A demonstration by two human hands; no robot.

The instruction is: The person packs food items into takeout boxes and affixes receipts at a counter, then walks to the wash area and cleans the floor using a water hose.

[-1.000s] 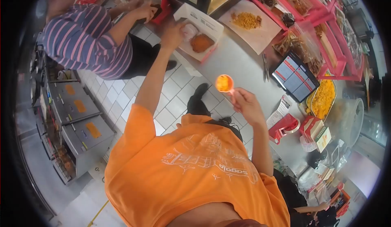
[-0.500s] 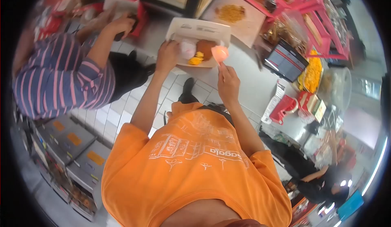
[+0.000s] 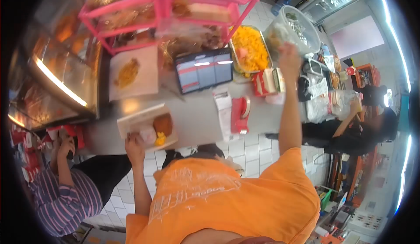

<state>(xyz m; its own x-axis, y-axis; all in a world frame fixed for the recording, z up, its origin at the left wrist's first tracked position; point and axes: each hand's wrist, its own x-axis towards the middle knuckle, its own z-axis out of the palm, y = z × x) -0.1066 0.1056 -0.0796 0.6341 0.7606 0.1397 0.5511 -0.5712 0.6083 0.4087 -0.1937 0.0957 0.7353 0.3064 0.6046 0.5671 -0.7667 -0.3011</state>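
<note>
An open cardboard meal box [image 3: 127, 123] rests on the counter, its lid tipped back. Inside are a white wrapped bundle [image 3: 148, 134], a brown fried piece [image 3: 163, 125] and some yellow crumbly food [image 3: 160, 139]. My left hand [image 3: 134, 147] grips the box's near left side, thumb and fingers at the rim. Far to the right, my right hand [image 3: 289, 58] is stretched out in front of a clear plastic tub [image 3: 302, 29]; its fingers are smeared by motion. Close by is a tray of yellow food [image 3: 253, 53], with a pinkish scoop [image 3: 241, 52] lying in it.
A tablet [image 3: 204, 71] stands behind a paper slip [image 3: 225, 112] and a red tape dispenser [image 3: 240, 115]. Pink racks [image 3: 162, 3] hold bagged goods near a glass display case [image 3: 65, 69]. One co-worker in stripes [image 3: 83, 196] is at left; another in black [image 3: 337, 136] at right.
My view has turned right. My right hand has let go of the pink scoop and moved from the meal box to the plastic tub. The left hand stays on the box.
</note>
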